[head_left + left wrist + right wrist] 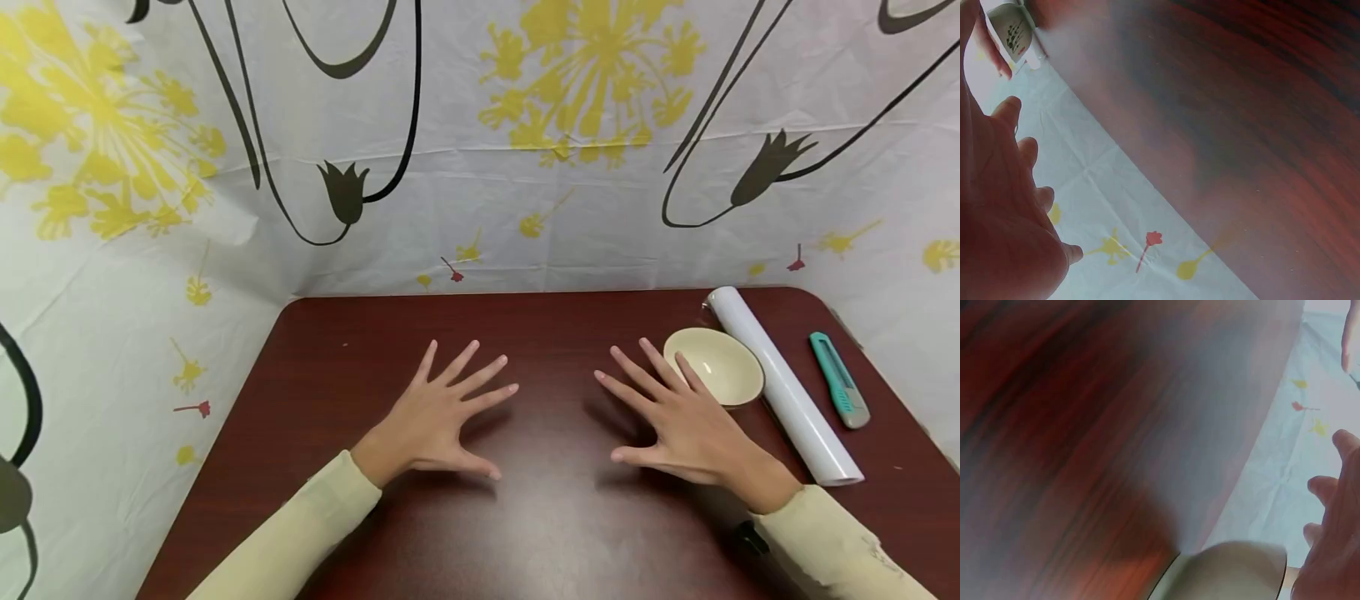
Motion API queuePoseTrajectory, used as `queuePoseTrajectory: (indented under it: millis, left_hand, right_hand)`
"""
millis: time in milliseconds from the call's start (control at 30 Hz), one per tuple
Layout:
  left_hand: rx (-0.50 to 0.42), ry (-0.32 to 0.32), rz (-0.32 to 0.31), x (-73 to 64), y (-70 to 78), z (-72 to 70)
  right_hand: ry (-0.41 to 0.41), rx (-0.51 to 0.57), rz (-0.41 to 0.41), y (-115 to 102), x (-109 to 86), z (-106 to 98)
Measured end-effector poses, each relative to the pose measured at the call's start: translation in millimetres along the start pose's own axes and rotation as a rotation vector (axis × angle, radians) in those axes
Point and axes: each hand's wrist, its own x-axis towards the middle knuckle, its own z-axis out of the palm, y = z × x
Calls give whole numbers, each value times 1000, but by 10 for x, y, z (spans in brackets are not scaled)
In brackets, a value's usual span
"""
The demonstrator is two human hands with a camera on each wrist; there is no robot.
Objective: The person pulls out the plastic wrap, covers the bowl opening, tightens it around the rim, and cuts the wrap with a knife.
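In the head view my left hand point(431, 421) hovers over the left-middle of the dark red-brown table, palm down, fingers spread and holding nothing. My right hand point(682, 429) is spread the same way on the right, just in front of a cream bowl point(723, 367); its fingertips overlap the near rim in this view, and whether they touch it I cannot tell. The right wrist view shows part of the bowl point(1229, 572) below the fingers. A white roll point(787, 387) lies right beside the bowl. Farther right is a teal utility knife point(838, 379).
The dark wooden table point(555, 533) has rounded back corners. White sheeting point(465, 192) with yellow flowers and dark stems hangs behind it and at both sides. A small black object point(752, 537) shows under the right sleeve.
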Motion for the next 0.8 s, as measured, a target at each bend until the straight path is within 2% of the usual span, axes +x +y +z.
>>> queuePoseTrajectory:
  millis: [200,300,400,567,800]
  left_hand:
    - [-49,-10,-30,-34,-8,18]
    - [-135,-31,-83,-9,1,35]
    - [-259,-42,-140,69,27,49]
    - [-555,-19,-190,313,107,57]
    - [-1102,-41,-306,778,306,119]
  right_hand:
    - [24,-10,25,102,-132,-82]
    - [33,6,51,169,-209,-128]
    - [68,26,73,269,-293,-164]
    - [134,77,128,446,-468,-256]
    - [108,233,322,621,-802,-428]
